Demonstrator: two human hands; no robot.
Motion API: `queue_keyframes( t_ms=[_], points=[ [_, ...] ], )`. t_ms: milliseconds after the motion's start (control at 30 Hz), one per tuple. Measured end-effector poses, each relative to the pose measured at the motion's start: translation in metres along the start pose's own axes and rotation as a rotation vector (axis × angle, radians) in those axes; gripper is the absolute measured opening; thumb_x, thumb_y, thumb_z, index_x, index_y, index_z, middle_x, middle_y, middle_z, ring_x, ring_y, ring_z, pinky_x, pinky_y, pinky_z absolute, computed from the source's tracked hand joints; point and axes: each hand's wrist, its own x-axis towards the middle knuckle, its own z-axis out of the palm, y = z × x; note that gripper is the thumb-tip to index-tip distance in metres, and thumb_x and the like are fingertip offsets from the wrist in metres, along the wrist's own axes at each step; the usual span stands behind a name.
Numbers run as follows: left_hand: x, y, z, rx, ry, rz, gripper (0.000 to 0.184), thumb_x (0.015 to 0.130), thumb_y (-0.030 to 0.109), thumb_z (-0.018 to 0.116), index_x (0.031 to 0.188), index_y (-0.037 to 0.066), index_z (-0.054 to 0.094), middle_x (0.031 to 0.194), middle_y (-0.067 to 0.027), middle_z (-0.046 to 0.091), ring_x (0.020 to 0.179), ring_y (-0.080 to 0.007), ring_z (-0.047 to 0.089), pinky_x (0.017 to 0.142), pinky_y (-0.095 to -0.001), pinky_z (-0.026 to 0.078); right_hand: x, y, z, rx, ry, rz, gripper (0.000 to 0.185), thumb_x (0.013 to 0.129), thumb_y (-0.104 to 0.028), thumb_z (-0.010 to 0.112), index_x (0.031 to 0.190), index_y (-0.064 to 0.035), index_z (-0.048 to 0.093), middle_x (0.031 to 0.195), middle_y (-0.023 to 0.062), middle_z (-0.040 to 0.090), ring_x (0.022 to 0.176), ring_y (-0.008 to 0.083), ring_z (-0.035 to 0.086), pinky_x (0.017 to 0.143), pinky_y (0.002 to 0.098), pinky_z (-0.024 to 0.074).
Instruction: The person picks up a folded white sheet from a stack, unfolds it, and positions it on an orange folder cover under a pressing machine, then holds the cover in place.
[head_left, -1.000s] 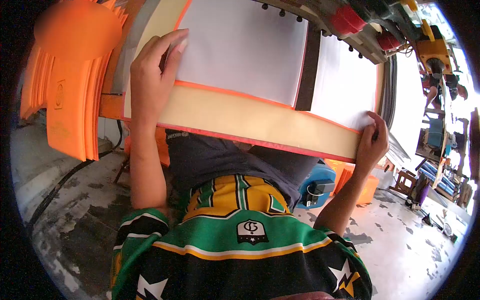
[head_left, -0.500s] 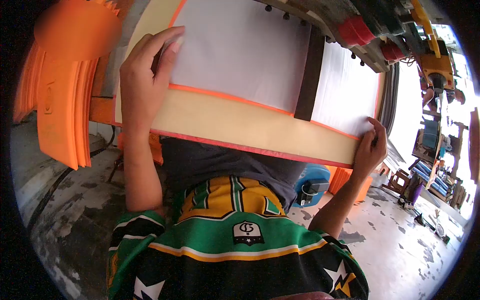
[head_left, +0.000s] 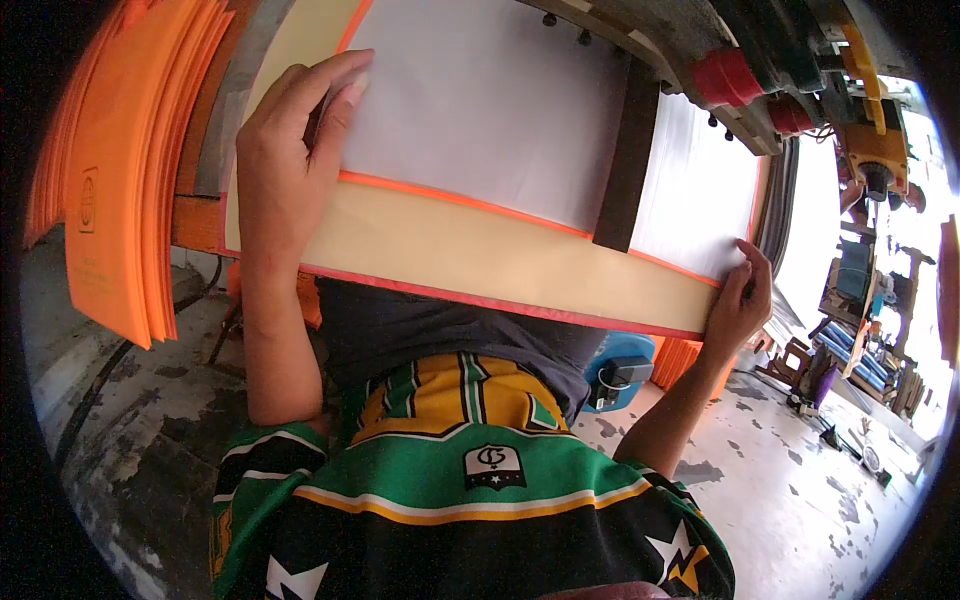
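the white sheet [head_left: 480, 110], edged in orange along its near and left sides, lies flat on a cream board [head_left: 480, 255] with a red front edge, and a dark strip [head_left: 625, 165] crosses over it toward the right. the left hand [head_left: 285, 140] is at the sheet's near left corner — index finger and thumb bowed toward each other, a dark gap between them, both tips over the white surface just inside the orange edge. the right hand [head_left: 742, 300] is at the near right corner, its index finger reaching up to the sheet's edge and the other fingers curled beside the board's end. whether either hand pinches the sheet or only rests there, i cannot tell. the sheet spans the space between the two hands, beneath a machine [head_left: 690, 75] with black knobs; orange folders [head_left: 120, 230] hang beyond the left hand.
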Motion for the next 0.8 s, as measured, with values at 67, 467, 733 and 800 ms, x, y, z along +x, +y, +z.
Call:
queue_keyframes(
  t_ms=[67,467,733,800],
  points=[
    [0.0002,-0.0016,0.0009,0.005,0.012,0.027,0.027,0.107,0.012,0.068,0.132,0.009,0.075,0.106,-0.0114,0.076,0.091,-0.0227,0.073,0.084,-0.0357,0.058,-0.0006,0.0004,-0.0001,0.011,-0.006,0.017,0.026,0.107,-0.011,0.055,0.117,-0.0026,0.077,0.081,0.0062,0.065,0.065,0.0121,0.056,0.061,0.0319,0.0462],
    [0.0008,-0.0014,-0.0003,-0.009,-0.008,-0.024,0.026,0.106,0.013,0.068,0.132,0.008,0.075,0.102,-0.0125,0.073,0.085,-0.0238,0.071,0.081,-0.0362,0.057,0.0008,0.0058,0.001,0.011,-0.003,-0.015,0.026,0.109,-0.014,0.056,0.12,-0.0047,0.077,0.081,0.0054,0.063,0.068,0.0122,0.055,0.062,0.0315,0.0455],
    [0.0006,0.0,-0.0024,-0.043,-0.034,-0.058,0.027,0.108,0.013,0.065,0.134,0.009,0.074,0.119,-0.0144,0.077,0.109,-0.0263,0.075,0.096,-0.0362,0.056,0.0012,0.0054,-0.0017,-0.017,-0.044,0.034,0.027,0.109,-0.013,0.054,0.119,-0.0053,0.078,0.083,0.0061,0.066,0.069,0.0141,0.056,0.064,0.0338,0.0472],
    [0.0006,0.0001,-0.0026,-0.049,-0.034,-0.059,0.027,0.108,0.012,0.065,0.134,0.009,0.074,0.119,-0.0144,0.077,0.108,-0.026,0.075,0.095,-0.036,0.056,0.0018,0.003,-0.0002,-0.028,-0.034,0.023,0.027,0.109,-0.014,0.054,0.119,-0.0052,0.078,0.084,0.0065,0.066,0.069,0.0146,0.057,0.064,0.0342,0.0475]
  ],
)
